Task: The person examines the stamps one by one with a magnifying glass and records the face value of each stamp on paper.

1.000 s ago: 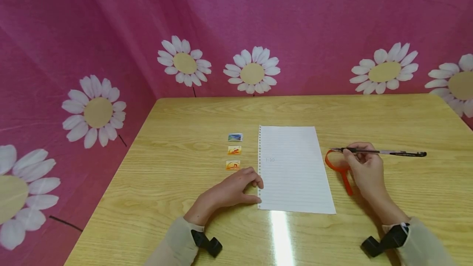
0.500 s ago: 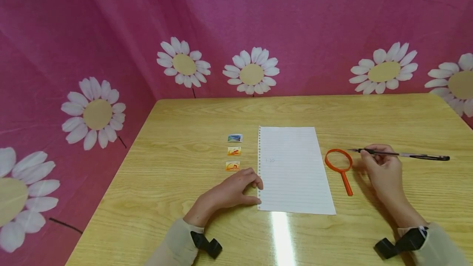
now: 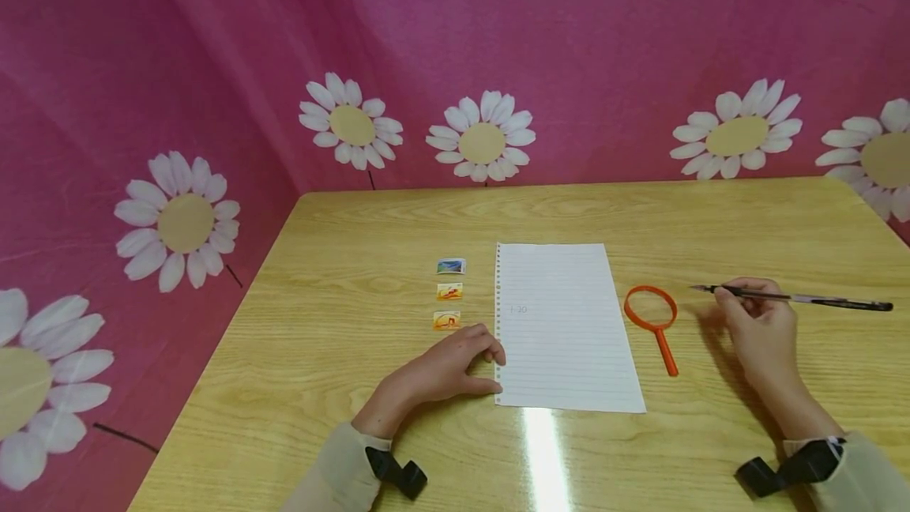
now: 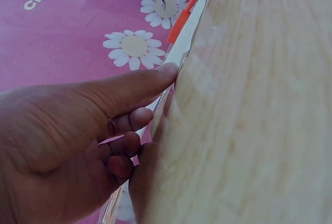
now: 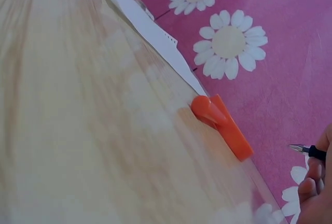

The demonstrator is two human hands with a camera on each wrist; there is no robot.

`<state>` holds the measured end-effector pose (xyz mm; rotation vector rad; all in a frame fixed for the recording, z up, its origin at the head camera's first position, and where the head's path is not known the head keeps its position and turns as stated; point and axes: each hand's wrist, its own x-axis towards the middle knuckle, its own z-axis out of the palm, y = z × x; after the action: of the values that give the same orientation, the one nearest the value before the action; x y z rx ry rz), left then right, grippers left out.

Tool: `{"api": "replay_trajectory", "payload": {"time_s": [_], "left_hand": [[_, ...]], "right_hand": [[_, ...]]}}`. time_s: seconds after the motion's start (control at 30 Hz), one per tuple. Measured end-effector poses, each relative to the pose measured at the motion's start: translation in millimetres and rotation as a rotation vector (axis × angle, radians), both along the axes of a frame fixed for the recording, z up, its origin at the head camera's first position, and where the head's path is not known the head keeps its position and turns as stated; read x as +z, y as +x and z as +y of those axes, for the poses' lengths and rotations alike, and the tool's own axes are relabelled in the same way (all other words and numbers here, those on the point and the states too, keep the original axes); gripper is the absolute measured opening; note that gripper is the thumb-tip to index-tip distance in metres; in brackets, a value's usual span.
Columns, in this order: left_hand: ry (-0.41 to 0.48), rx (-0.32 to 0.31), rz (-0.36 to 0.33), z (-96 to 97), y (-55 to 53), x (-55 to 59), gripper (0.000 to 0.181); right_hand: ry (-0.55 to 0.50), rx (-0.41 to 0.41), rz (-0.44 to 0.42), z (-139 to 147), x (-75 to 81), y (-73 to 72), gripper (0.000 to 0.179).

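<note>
A sheet of lined paper (image 3: pixel 569 346) with a punched left edge lies on the table, with small faint writing near its left side. My left hand (image 3: pixel 441 370) rests at that edge; in the left wrist view the thumb (image 4: pixel 140 85) lies straight against the paper while the other fingers bend loosely. Well to the right of the sheet, my right hand (image 3: pixel 764 330) pinches a black pen (image 3: pixel 839 302), its tip pointing left, raised off the table. Between paper and right hand lies an orange magnifying glass (image 3: pixel 666 350), also seen in the right wrist view.
Left of the paper, three small stamp-like pictures lie in a column: a blue one (image 3: pixel 451 266) and two yellow-orange ones, the middle (image 3: pixel 449 291) and the nearest (image 3: pixel 446 321). A pink flowered cloth (image 3: pixel 597 62) hangs behind the wooden table (image 3: pixel 341 275).
My right hand has moved right with the pen, away from the magnifying glass, whose ring is now fully uncovered. The left hand has stayed at the paper's edge.
</note>
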<state>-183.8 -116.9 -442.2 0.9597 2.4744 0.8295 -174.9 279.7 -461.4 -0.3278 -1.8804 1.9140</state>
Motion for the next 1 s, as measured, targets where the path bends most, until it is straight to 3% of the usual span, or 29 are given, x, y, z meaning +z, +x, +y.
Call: {"api": "replay_trajectory", "payload": {"time_s": [0.3,0.57,0.7,1.0], "left_hand": [[-0.002,-0.004,0.003,-0.3,0.7,0.5,0.025],[0.000,-0.003,0.001,-0.3,0.2,0.6,0.025],[0.002,-0.001,0.002,-0.4,0.5,1.5,0.025],[0.005,-0.009,0.010,-0.3,0.7,1.6,0.025]], "right_hand": [[0.112,0.026,-0.034,6.6,-1.5,0.4,0.011],[0.395,0.074,-0.130,16.0,-0.6,1.4,0.010],[0.460,0.116,-0.163,20.0,2.0,2.8,0.010],[0.489,0.172,0.042,29.5,0.3,1.9,0.033]]}}
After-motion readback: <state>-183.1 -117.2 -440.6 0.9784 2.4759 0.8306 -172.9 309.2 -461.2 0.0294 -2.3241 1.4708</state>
